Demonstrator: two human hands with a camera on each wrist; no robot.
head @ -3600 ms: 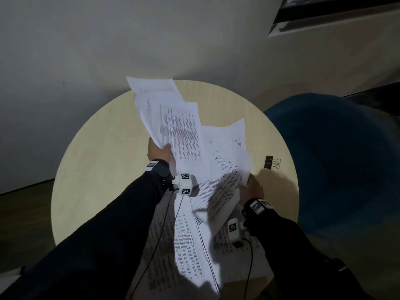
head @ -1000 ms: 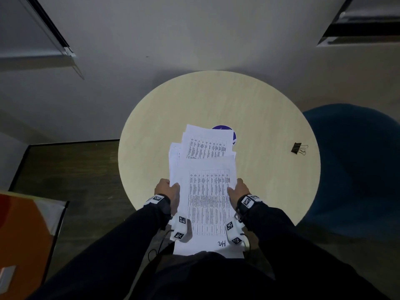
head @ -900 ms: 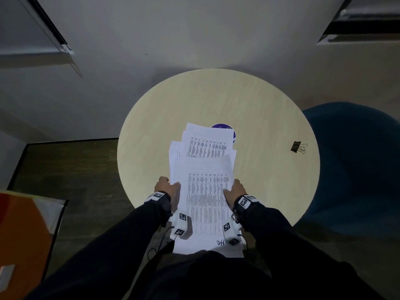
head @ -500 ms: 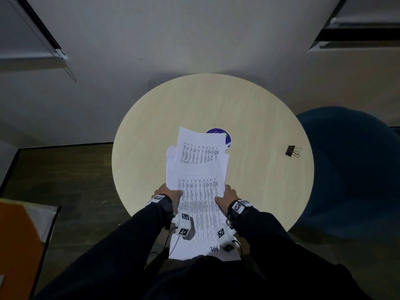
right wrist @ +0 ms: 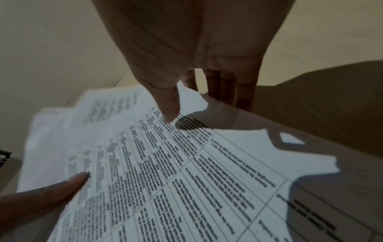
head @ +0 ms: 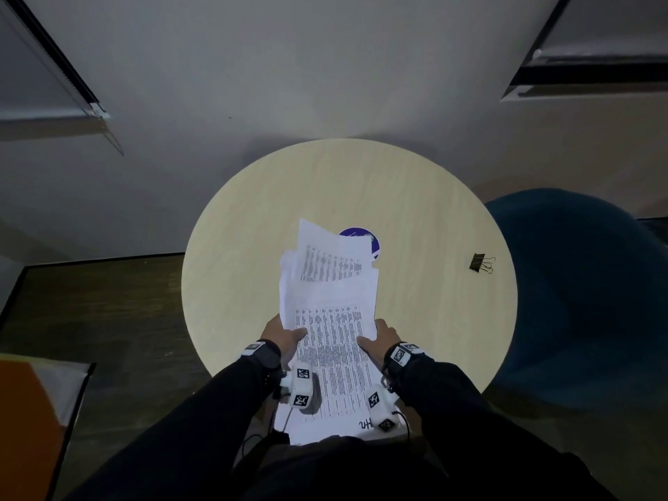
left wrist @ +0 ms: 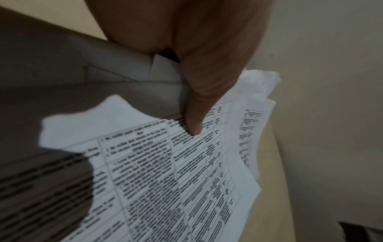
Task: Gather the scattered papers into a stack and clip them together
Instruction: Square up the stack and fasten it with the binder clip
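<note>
Both hands hold the papers (head: 327,320) over the near edge of the round table (head: 253,218): the left hand (head: 280,336) pinches the left edge with its thumb on top, and the right hand (head: 379,338) grips the right edge the same way. The sheets are gathered but uneven, far ends fanned. The binder clip (head: 480,263) lies well apart, near the table's right rim.

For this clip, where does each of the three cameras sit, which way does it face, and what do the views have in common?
Head: worn on the head, looking down at the round table, binder clip, both sleeves, left hand and right hand.
Left wrist: looks along the left hand; thumb on the printed papers.
Right wrist: looks along the right hand at the same sheets; thumb on top, fingers beneath the edge, and the other hand's thumb shows.
Shared: all three show the papers.
</note>
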